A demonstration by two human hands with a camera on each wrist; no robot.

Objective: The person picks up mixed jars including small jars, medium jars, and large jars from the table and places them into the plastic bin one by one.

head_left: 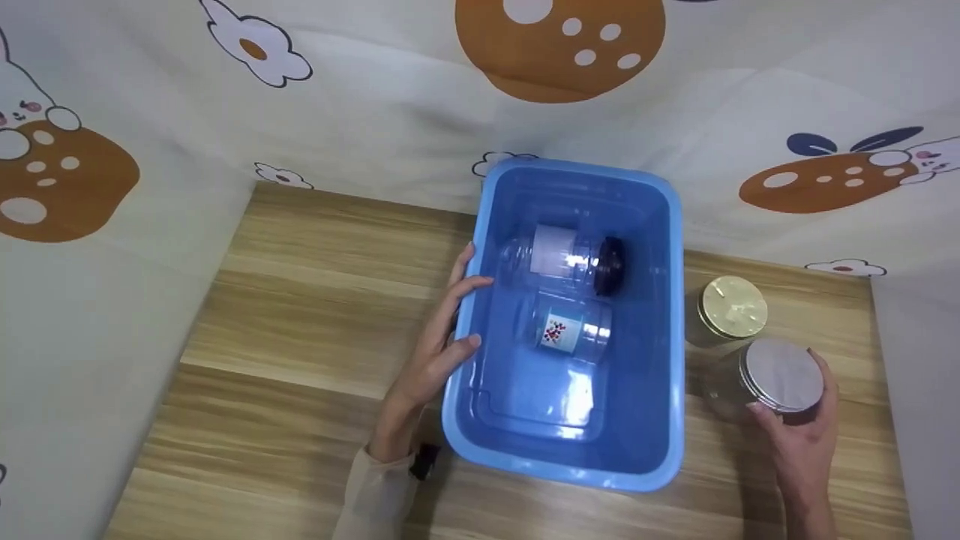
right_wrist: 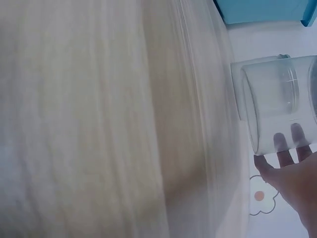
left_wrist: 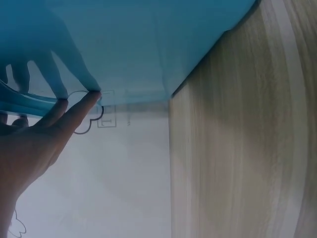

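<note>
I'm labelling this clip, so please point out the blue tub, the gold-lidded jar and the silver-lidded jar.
Blue tub [head_left: 676,337]: head view, on its right-hand rim.
Gold-lidded jar [head_left: 734,307]: head view, middle of its lid.
Silver-lidded jar [head_left: 784,374]: head view, middle of its lid.

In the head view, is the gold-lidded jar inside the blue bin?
No, the gold-lidded jar stands outside the blue bin, near the silver-lidded jar that the right hand holds.
</note>
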